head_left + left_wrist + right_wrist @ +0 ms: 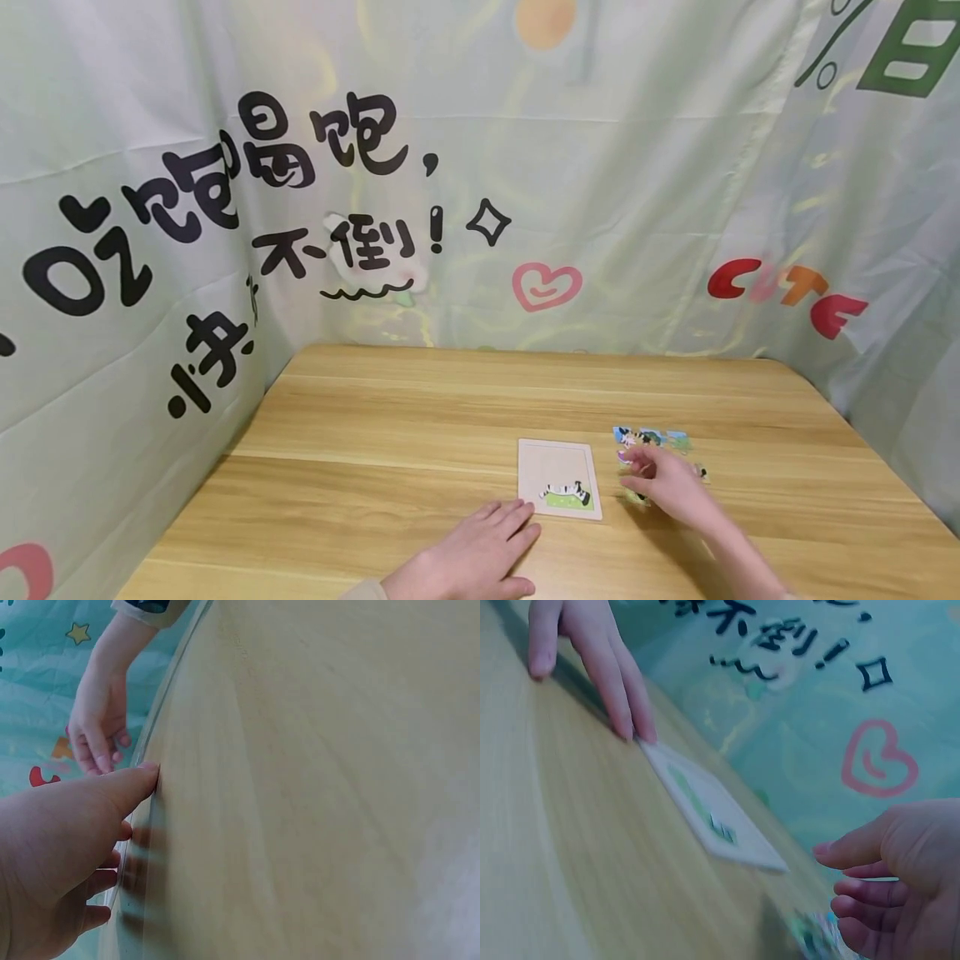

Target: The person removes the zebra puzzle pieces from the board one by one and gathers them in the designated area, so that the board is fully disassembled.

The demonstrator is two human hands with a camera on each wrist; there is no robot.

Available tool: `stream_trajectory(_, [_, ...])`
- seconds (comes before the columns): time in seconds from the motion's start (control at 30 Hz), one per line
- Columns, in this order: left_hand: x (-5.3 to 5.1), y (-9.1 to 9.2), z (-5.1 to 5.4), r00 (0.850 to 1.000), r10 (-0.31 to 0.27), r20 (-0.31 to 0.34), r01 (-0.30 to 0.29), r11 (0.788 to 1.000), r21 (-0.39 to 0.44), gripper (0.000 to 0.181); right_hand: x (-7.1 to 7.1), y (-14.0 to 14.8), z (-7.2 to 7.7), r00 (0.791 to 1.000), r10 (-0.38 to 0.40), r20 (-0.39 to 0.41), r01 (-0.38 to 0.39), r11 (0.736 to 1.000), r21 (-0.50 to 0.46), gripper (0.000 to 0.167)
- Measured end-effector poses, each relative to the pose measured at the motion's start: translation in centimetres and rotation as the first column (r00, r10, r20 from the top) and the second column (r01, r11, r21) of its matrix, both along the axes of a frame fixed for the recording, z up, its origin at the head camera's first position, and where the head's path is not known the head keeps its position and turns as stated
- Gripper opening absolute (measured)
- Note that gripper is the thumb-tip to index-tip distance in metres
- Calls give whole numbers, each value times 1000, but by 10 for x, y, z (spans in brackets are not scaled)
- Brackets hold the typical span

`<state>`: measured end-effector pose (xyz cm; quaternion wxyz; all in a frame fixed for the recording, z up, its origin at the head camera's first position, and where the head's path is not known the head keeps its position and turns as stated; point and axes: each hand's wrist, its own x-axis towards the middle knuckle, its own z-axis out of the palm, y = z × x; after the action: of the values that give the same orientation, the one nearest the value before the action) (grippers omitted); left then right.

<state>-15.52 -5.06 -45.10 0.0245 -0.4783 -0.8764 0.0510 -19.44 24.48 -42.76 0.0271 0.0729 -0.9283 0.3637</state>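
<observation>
A pale puzzle board [558, 467] with a raised rim lies flat on the table. In its lower right part sit pieces with a zebra picture [567, 495] on green. My left hand [480, 550] lies palm down with fingers extended, its fingertips at the board's near left corner. Colourful puzzle pieces [678, 440] are spread to the right of the board. Over them hovers my right hand [667, 483], thumb and fingers loosely bent and apart. The right wrist view shows nothing between thumb and fingers of the right hand [900, 877]. Some pieces are hidden beneath it.
The wooden table [390, 417] reaches back to a printed cloth curtain [480, 183] with black lettering and a pink heart. The same cloth hangs along the left and right sides.
</observation>
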Motion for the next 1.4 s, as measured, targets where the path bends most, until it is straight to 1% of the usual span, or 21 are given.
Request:
stream_trajectory(0.13, [0,0,1,1000,-1,-10,1,1000,-7,67,-2,-20,6,999,46,28,-44,996,-81,29])
stream_trajectory(0.2, [1,0,1,1000,-1,-17,1,1000,-8,67,-2,-29,6,997,69,32,-66,993,-99,29])
stream_trajectory(0.33, [0,1,-1,1000,-2,-23,2,1000,-5,67,-4,-44,0,988,151,24,-147,982,-117,26])
stream_trajectory(0.43, [0,1,-1,1000,-4,-28,4,1000,-8,67,-4,-52,-6,980,195,33,-190,974,-120,24])
stream_trajectory(0.5, [0,1,-1,1000,-3,-30,3,1000,-11,67,-4,-55,-9,977,210,45,-203,972,-120,24])
stream_trajectory(0.77, [1,1,-1,999,4,-51,-4,1000,-12,66,-3,-60,-13,975,217,52,-214,975,-64,22])
stream_trajectory(0.9, [0,0,-1,998,0,-64,-1,1000,-9,66,-4,-61,-16,972,234,10,-234,972,2,22])
stream_trajectory(1.07, [1,0,0,998,-5,-57,5,1000,-11,66,-5,-63,-18,968,250,-32,-248,966,68,20])
stream_trajectory(1.27, [1,0,-1,998,-2,-56,1,1000,-11,66,-6,-66,-16,966,258,-15,-256,962,97,19])
stream_trajectory(1.4, [1,0,-2,997,1,-72,-1,1000,-6,66,-7,-67,-15,968,250,-8,-248,964,96,21])
